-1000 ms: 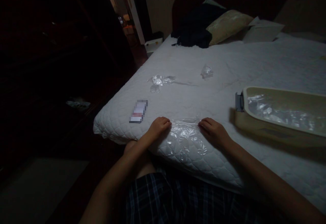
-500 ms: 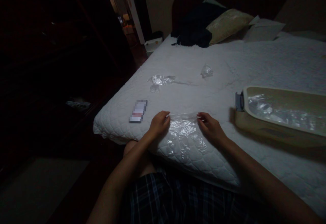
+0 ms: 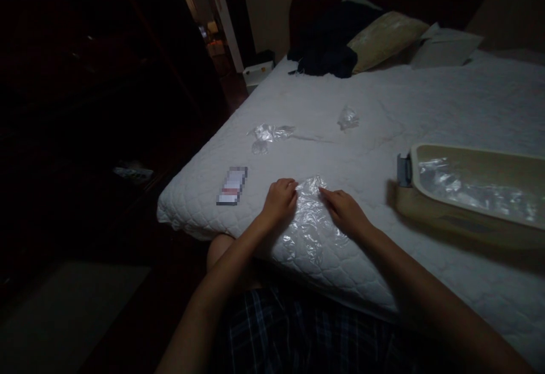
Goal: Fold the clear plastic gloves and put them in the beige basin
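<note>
A crinkled clear plastic bag [image 3: 310,221] lies on the white quilted bedspread near the bed's front edge, its upper end between my two hands. My left hand [image 3: 280,199] is closed, fingertips pinching the bag's upper left side. On the other side my right hand [image 3: 346,210] is closed too, thumb and forefinger gripping the upper right part. Between them the film is loose and wrinkled. To the left of my left hand rests a phone [image 3: 232,185] with its screen blurred out.
At right stands a beige plastic bin [image 3: 460,218] with a grey latch [image 3: 403,169] and shiny clear plastic inside. Crumpled clear film [image 3: 270,132] and another small piece [image 3: 348,117] lie farther up the bed. Dark cloth [image 3: 327,56] and a patterned pillow [image 3: 389,39] are near the headboard.
My hands have come closer together, and the bag's upper edge, stretched straight before, is now slack and bunched. The phone and bin have stayed in place on the bed.
</note>
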Action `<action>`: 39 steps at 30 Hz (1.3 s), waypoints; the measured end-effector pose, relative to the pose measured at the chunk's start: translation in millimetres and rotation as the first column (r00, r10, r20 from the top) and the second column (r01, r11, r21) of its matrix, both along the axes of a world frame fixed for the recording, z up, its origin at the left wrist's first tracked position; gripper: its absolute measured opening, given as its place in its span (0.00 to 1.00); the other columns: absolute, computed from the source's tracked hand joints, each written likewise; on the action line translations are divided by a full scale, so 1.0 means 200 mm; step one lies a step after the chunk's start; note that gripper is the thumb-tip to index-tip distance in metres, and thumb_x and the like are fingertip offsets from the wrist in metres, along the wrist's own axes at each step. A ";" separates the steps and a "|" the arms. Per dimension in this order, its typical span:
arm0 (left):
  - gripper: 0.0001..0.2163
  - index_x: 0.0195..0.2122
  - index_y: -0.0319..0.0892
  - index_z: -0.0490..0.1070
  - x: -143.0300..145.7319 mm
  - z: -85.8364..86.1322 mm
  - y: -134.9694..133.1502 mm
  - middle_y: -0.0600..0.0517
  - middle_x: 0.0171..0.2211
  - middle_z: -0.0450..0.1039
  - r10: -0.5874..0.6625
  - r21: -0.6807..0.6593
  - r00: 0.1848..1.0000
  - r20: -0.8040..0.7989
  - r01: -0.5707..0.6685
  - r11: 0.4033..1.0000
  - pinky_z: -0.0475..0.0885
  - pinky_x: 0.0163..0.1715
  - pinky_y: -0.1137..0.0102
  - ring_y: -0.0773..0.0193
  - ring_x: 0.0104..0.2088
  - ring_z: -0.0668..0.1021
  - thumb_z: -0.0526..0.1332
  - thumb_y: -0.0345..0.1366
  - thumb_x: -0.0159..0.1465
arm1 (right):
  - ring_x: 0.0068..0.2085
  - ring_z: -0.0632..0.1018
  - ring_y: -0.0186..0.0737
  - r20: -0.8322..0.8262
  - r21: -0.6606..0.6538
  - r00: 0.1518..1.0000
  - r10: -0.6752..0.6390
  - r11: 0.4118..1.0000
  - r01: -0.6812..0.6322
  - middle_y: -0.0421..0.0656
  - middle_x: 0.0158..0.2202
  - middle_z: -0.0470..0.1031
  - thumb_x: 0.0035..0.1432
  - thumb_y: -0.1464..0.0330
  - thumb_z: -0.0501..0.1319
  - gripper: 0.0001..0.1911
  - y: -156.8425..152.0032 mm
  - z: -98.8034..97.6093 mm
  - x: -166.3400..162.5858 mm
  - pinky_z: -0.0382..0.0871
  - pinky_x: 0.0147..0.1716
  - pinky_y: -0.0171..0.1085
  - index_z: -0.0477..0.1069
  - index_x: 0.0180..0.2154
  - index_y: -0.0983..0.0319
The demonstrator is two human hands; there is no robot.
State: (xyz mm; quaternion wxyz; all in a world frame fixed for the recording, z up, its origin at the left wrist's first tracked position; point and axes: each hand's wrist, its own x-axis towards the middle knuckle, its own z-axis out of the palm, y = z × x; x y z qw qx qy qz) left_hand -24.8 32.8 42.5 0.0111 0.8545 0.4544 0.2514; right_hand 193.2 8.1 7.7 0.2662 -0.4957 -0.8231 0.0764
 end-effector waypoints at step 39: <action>0.10 0.41 0.40 0.68 0.03 0.02 -0.04 0.44 0.44 0.68 0.025 -0.003 0.997 0.070 -0.025 1.000 0.63 0.47 0.60 0.57 0.47 0.68 0.50 0.34 0.62 | 0.28 0.72 0.38 -0.492 -0.315 0.846 -0.205 0.948 0.047 0.42 0.27 0.71 0.45 0.58 0.63 0.16 0.34 -0.01 0.05 0.67 0.27 0.38 0.69 0.35 0.61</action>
